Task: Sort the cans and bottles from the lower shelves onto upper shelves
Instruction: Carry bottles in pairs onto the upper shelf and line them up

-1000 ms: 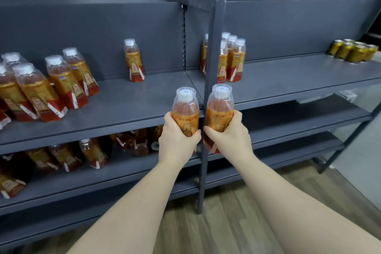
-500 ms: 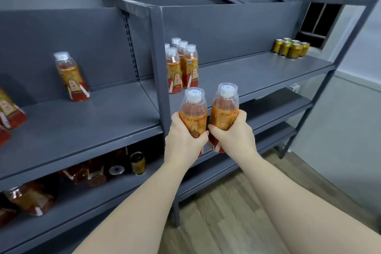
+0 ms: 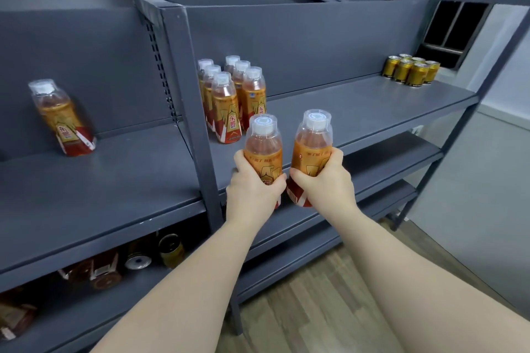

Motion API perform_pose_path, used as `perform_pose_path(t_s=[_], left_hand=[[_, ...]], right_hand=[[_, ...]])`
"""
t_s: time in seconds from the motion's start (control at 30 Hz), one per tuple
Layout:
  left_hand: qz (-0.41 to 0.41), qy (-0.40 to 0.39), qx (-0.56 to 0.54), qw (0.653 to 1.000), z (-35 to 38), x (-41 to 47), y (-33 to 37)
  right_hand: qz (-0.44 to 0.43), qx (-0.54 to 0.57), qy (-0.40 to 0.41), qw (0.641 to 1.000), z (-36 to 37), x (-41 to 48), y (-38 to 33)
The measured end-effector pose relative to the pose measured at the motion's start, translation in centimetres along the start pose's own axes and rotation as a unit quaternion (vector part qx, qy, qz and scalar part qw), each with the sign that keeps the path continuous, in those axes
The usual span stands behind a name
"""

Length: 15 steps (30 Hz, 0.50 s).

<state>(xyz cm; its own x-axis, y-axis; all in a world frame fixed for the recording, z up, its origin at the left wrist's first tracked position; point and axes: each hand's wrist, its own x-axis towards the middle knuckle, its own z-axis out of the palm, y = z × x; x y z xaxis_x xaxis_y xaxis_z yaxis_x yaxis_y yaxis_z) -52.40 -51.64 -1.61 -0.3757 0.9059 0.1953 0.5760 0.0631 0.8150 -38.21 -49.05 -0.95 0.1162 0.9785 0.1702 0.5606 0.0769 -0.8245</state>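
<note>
Now my left hand [image 3: 252, 189] and right hand [image 3: 324, 183] each grip a clear plastic orange-drink bottle [image 3: 262, 143]; I should stand both upright beside the matching bottles [image 3: 229, 100] on the grey metal shelf [image 3: 358, 112].

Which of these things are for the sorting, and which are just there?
For the job: left hand gripping left bottle; right hand gripping right bottle; shelved bottles, lone bottle and gold cans on the upper shelf; bottles below; cans below.
Just there: floor, window, wall.

Nine upright bottles [image 3: 228, 112]; six cans [image 3: 415, 74] far right.
</note>
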Motion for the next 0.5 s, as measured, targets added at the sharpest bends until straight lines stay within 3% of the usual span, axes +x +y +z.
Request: perform_pose_path(t_s=[0.5], left_hand=[[-0.100,0.168,0.016,0.980,5.7,5.7,2.6]], right_hand=[[-0.090,0.033,-0.132,0.987,0.5,12.2,1.7]])
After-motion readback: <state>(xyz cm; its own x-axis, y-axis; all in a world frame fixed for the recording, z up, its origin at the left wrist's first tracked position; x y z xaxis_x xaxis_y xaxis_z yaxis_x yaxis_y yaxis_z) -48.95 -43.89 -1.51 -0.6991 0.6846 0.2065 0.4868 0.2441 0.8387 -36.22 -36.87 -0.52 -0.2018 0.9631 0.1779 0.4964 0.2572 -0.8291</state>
